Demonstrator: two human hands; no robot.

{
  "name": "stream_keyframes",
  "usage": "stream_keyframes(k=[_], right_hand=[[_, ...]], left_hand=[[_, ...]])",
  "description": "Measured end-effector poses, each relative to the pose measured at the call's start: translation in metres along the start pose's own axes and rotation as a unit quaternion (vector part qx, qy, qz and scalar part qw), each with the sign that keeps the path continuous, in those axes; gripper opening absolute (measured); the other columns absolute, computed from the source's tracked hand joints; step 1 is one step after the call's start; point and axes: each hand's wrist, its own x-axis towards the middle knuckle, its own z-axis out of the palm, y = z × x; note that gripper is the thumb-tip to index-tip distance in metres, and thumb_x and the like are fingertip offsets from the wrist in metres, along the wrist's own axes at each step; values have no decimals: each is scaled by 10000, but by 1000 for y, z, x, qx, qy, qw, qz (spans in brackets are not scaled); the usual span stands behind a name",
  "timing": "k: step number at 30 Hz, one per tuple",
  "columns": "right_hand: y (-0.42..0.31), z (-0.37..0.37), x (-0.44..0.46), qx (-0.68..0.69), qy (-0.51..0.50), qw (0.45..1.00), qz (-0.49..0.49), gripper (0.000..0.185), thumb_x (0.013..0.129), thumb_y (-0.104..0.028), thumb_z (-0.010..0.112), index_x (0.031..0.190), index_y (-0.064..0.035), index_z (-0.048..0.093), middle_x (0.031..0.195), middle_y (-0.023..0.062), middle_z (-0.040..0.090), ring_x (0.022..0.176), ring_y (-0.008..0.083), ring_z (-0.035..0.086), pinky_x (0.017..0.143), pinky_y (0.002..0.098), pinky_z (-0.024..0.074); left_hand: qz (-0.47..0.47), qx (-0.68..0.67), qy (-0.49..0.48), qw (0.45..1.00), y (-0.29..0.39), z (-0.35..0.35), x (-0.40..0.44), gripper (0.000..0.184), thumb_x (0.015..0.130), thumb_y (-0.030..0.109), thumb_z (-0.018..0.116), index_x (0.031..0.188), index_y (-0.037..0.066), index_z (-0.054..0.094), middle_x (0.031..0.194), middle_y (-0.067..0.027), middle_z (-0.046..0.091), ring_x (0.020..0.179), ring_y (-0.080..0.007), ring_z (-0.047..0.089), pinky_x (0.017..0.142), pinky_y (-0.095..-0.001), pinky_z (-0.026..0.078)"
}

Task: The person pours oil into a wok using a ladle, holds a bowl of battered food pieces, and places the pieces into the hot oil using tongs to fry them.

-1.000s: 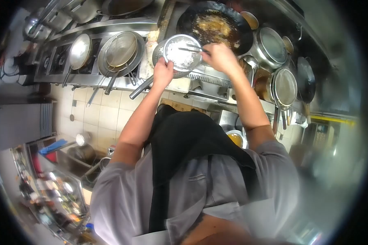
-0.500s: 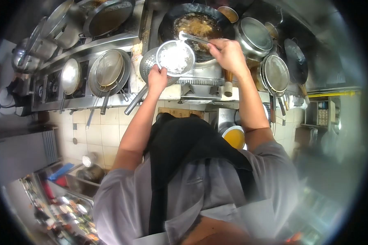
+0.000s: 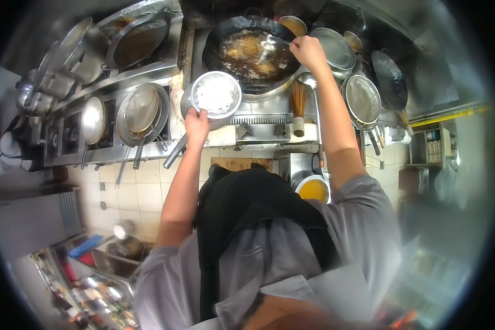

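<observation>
My left hand (image 3: 197, 127) grips the near rim of a metal bowl (image 3: 216, 94) with white contents, held over a perforated ladle whose handle (image 3: 176, 153) sticks out toward me. My right hand (image 3: 310, 53) is closed on metal tongs (image 3: 280, 40) above the right part of a large black wok (image 3: 217, 39). White-coated material (image 3: 268, 50) shows at the tongs' tips; whether they still grip it is unclear. Brown pieces lie in bubbling oil in the wok.
A bamboo brush (image 3: 298, 110) and a long-handled ladle (image 3: 309, 81) are right of the wok. Strainers (image 3: 363, 99) and a pot (image 3: 335, 49) stand farther right. More pans (image 3: 93, 121) sit left. A bowl of yellow liquid (image 3: 313, 190) is near my right side.
My right hand and the tongs have moved from the bowl to over the wok's right side, carrying white material. The bowl in my left hand has shifted left, away from the wok.
</observation>
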Motion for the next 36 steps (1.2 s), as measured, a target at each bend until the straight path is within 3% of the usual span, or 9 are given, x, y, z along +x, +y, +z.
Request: stream_keyframes(k=[2, 5, 10, 14, 16, 21, 26, 31, 36], right_hand=[[30, 35, 18, -16, -24, 999, 14, 260, 833, -278, 649, 939, -75, 772, 920, 240, 709, 913, 408, 688, 881, 485, 548], [63, 71, 42, -50, -66, 996, 27, 308, 834, -308, 631, 933, -51, 769, 961, 254, 710, 964, 406, 688, 923, 490, 540], [77, 81, 52, -72, -2, 992, 99, 377, 870, -401, 646, 1004, -70, 765, 1005, 251, 711, 980, 422, 685, 914, 475, 541], [-21, 10, 6, -13, 33, 998, 47, 345, 884, -380, 662, 1047, -94, 764, 972, 236, 715, 950, 399, 698, 858, 460, 551], [-58, -7, -22, 65, 8, 995, -77, 330, 894, -361, 655, 1001, -67, 761, 895, 232, 711, 879, 407, 700, 810, 488, 558], [-147, 5, -78, 8, -191, 974, -122, 270, 910, -323, 626, 977, -94, 754, 880, 190, 731, 813, 350, 719, 794, 461, 583], [-148, 41, -87, 52, -153, 974, -156, 251, 893, -277, 624, 872, -55, 739, 837, 196, 712, 796, 368, 702, 761, 479, 566], [-153, 4, -90, 99, -78, 983, -134, 236, 877, -241, 625, 863, -32, 734, 842, 205, 699, 787, 395, 682, 768, 486, 548], [-158, -18, -84, 84, -87, 986, -111, 211, 871, -230, 647, 891, -42, 741, 867, 207, 702, 802, 398, 680, 778, 478, 546]], left_hand=[[-51, -35, -4, 998, 37, -10, -18, 305, 907, 228, 577, 910, -76, 608, 755, -240, 674, 759, -363, 703, 706, -459, 528], [-15, 56, 16, 998, -20, -11, -4, 279, 917, 197, 568, 905, -80, 593, 732, -217, 669, 709, -336, 715, 663, -432, 533], [-29, 4, 14, 999, 31, -16, -25, 263, 955, 159, 548, 890, -95, 564, 732, -209, 679, 637, -284, 729, 576, -381, 533], [8, 19, 38, 999, 0, -11, -11, 301, 938, 214, 583, 852, -74, 581, 741, -235, 678, 621, -325, 703, 605, -416, 539], [-12, 24, 23, 999, 13, -11, -11, 302, 932, 219, 592, 861, -74, 584, 730, -236, 675, 660, -355, 702, 652, -434, 542], [-27, 38, -3, 999, 45, -9, -7, 294, 922, 223, 592, 881, -67, 597, 764, -234, 682, 727, -385, 701, 722, -464, 539], [-7, 92, -29, 995, 36, -1, 7, 317, 908, 258, 583, 928, -56, 615, 817, -254, 686, 827, -428, 685, 783, -490, 525], [6, 97, -32, 995, 45, -4, 6, 314, 909, 253, 579, 937, -58, 613, 816, -254, 689, 819, -426, 687, 784, -486, 526], [-3, 102, -38, 994, 44, -2, 10, 315, 910, 253, 577, 949, -58, 610, 803, -247, 692, 810, -427, 688, 787, -486, 527]])
